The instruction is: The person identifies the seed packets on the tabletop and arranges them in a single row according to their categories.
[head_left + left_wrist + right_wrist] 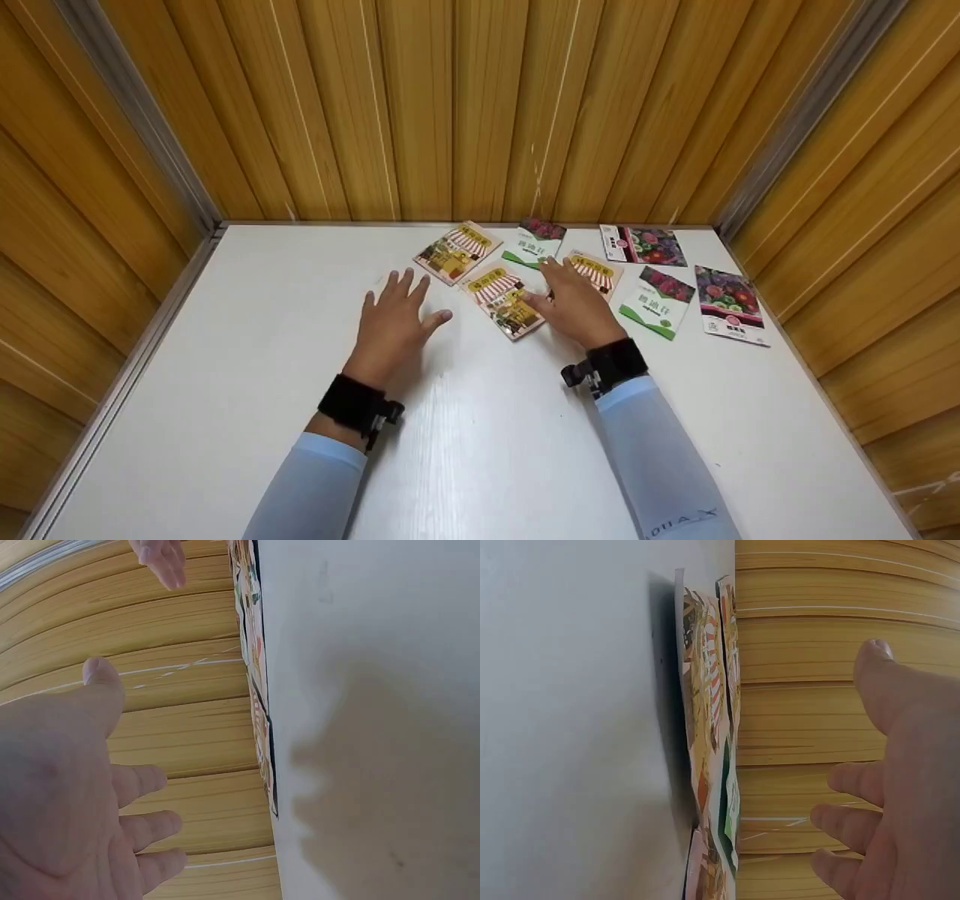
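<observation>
Both bare hands hover over the white table with fingers spread, holding nothing. My left hand point(394, 322) is to the left of the seed packets, its thumb pointing toward a yellow packet with a striped awning point(506, 300). My right hand point(579, 309) hangs above a second awning packet point(602, 272) and hides part of it. A third awning packet point(457, 253) lies farther back. Behind the right hand is a green-and-white flower packet point(532, 244). In the right wrist view, an awning packet point(705, 682) lies below the right hand point(911, 802), apart from its fingers.
To the right lie another green-and-white packet point(658, 302) and two pink-and-black flower packets, one at the back point(645, 246) and one near the right edge point(731, 304). Wood-patterned walls point(480, 112) enclose the white table point(247, 322) at the back and sides.
</observation>
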The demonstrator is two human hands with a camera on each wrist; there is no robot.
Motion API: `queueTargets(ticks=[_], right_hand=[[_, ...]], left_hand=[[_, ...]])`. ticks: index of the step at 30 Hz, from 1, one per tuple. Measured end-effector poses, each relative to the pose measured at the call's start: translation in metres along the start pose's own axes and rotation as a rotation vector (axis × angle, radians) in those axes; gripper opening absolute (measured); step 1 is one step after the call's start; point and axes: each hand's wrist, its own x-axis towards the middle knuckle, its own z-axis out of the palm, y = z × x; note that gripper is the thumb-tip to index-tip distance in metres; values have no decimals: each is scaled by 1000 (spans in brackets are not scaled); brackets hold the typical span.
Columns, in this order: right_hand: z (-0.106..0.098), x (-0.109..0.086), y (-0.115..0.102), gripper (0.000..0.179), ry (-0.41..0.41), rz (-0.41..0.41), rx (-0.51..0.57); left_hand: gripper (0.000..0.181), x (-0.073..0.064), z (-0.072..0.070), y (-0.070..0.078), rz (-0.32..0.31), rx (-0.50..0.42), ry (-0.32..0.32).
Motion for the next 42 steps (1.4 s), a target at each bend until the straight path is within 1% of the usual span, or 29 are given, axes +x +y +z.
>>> queueTargets(ticks=[4,8,11,15,19,21,25,28,29,30,34,35,36,38,39,42], right_hand=[[8,4,-1,92,-23,29,14],[15,6,-3,86,-44,57,22],[20,6,-5,79,-38,51,9],[24,8,-5,69,-6,20,-44],[26,11,-4,47,16,-4,-90],[26,12,-3,41,25,-18,-106],[27,13,-4,38,34,-12,-107],[27,14,-5,38,20,16,-83],[26,14,-6,41,15,28,-74],[26,15,-6,46,9,40,-64],[24,15,-6,77,-28,95,-15],[24,16,-6,83,-40,106,13],[24,16,-6,83,-54,121,47],[22,17,-5,79,-72,149,124],[21,18,-4,74,-77,161,164],[18,19,-3,49,-70,208,291]], left_hand=[[84,-1,2,4,8,-1,-17],[87,-1,5,6,12,-5,-19],[87,-1,7,7,14,-5,-12],[83,-1,8,7,15,-8,-13],[81,-2,8,7,13,-16,-21],[81,-2,8,7,13,-14,-24],[84,-2,8,7,15,-17,-34],[85,-3,9,8,15,-30,-47],[85,-2,9,8,15,-31,-50],[84,-2,9,9,18,-32,-51],[79,0,10,12,27,-39,-41],[78,0,11,12,26,-41,-39],[77,1,11,13,24,-43,-35],[74,1,11,14,18,-43,-25],[72,1,11,14,17,-46,-20],[65,1,12,14,16,-73,-1]])
